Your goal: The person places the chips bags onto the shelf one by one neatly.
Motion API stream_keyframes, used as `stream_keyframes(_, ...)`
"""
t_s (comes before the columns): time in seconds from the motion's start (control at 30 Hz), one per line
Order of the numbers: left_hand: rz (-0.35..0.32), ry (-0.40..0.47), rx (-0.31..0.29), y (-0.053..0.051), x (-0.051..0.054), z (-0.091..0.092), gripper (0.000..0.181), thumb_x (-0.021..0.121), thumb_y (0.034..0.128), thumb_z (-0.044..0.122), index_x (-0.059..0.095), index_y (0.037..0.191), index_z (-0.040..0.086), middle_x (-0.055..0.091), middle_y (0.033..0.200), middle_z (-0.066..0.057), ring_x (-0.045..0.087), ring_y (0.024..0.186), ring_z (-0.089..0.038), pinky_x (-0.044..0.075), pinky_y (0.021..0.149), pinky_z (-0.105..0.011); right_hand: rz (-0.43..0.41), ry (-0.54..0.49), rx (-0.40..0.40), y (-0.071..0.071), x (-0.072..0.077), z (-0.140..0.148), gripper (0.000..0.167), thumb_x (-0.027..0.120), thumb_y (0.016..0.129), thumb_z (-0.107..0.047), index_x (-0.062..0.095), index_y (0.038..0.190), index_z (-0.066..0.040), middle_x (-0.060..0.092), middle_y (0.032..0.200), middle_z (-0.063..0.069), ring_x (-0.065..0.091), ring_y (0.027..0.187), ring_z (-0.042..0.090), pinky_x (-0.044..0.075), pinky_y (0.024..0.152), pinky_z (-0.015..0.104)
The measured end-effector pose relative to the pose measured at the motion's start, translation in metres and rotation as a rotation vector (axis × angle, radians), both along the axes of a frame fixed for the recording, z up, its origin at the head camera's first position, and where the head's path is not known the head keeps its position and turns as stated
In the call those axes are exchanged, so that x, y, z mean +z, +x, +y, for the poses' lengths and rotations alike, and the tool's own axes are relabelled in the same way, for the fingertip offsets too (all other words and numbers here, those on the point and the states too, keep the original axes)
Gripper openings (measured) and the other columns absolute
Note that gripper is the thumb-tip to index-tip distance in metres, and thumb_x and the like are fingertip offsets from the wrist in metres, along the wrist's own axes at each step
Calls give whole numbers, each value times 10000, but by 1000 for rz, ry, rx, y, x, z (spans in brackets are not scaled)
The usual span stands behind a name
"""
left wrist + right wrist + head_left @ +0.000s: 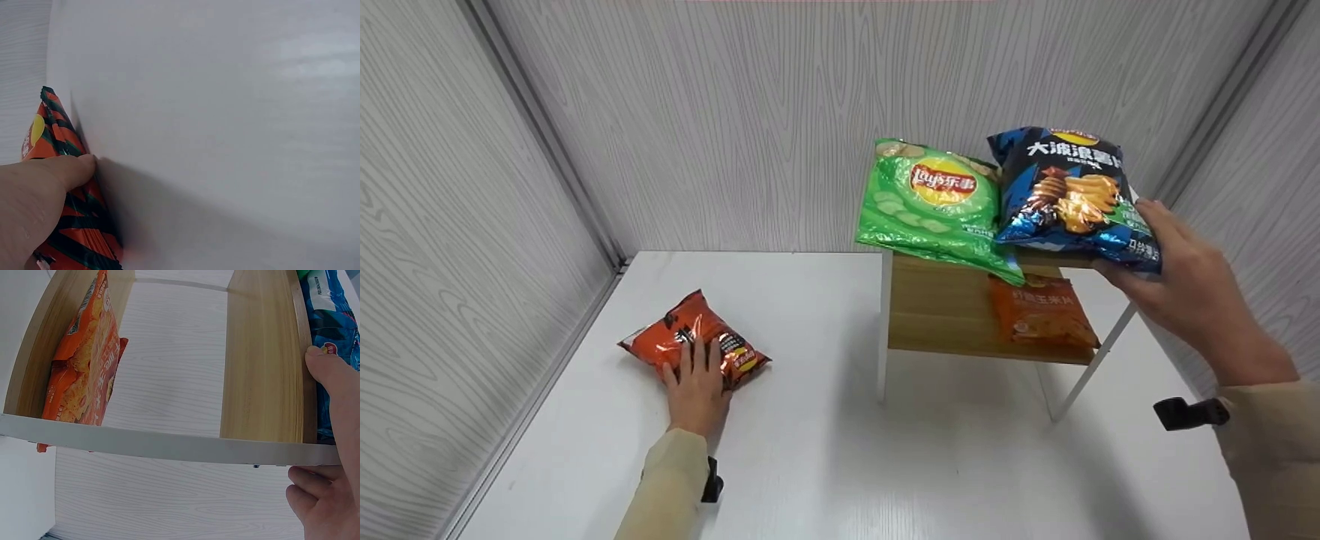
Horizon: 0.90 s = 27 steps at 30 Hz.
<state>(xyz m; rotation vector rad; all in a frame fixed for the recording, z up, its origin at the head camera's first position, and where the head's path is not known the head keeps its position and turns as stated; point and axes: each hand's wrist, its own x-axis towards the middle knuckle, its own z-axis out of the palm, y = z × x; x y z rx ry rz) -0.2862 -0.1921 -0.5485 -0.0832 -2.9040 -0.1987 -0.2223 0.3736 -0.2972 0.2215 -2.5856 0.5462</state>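
Observation:
My left hand (695, 382) lies on a red-orange bag of chips (649, 346) on the white table, its fingers spread nearly straight over the top. In the left wrist view the thumb presses the side of that bag. At the upper right, my right hand (1189, 281) grips the right end of a dark blue bag of chips (1072, 199) on the top of a small shelf. Beside it, a green Lay's bag (922, 217) leans out over the shelf's front edge. The right thumb touches the blue bag and shelf edge in the right wrist view.
The small two-tier shelf has wooden boards (941, 307) and white metal legs (883, 330). An orange bag (1042, 311) lies on its lower board. Grey wood-grain walls (720, 135) enclose the white table (795, 420) at the back and sides.

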Motion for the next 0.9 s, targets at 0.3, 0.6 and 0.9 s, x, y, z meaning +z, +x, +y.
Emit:
stream_keyframes(0.3, 73, -13, -43, 7, 1, 4, 761, 674, 932, 122, 256, 1566, 72, 267, 1617, -201, 249, 1489, -419, 179, 1161, -691, 25, 17, 3, -1, 0, 0, 859, 735, 895, -322, 250, 1575, -119, 284, 1608, 206, 319, 1409, 531, 317, 1055, 717)
stream_keyframes(0.6, 97, 139, -111, 9, 5, 6, 686, 643, 959, 140, 299, 1552, 97, 318, 1608, -155, 272, 1491, -382, 200, 1170, -663, 29, 16, 6, -2, -1, 1, 866, 739, 891, -330, 251, 1576, -123, 296, 1602, 207, 324, 1403, 531, 319, 1056, 718)
stream_keyframes(0.9, 174, 432, -164, 9, 23, 13, 693, 650, 921, -5, 338, 1529, 113, 401, 1556, -161, 390, 1437, -356, 352, 1150, -544, 32, 15, 12, -2, 0, 1, 867, 735, 895, -325, 241, 1579, -122, 287, 1605, 211, 316, 1410, 527, 315, 1063, 714)
